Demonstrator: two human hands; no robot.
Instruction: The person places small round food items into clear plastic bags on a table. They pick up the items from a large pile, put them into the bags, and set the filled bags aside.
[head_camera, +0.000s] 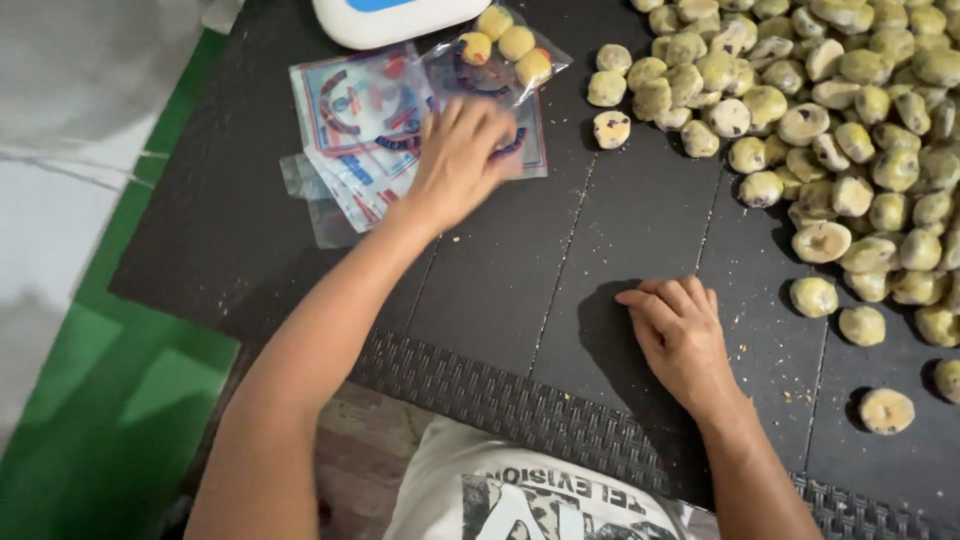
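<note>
My left hand (458, 160) reaches forward and lies flat, fingers spread, on a stack of clear printed plastic bags (350, 130) on the dark mat. Just beyond its fingertips is a clear bag holding three yellow cookies (503, 50). My right hand (680, 335) rests on the mat (520, 260) near the front edge, fingers curled under, with nothing in it. A big heap of pale round cookies with dark specks (830, 110) covers the right side of the mat, apart from both hands.
A white device with a blue top (385, 18) stands at the far edge behind the bags. Loose cookies (886, 410) lie near the right front. A woven wicker edge (500, 400) borders the mat. Green floor (110, 400) lies to the left.
</note>
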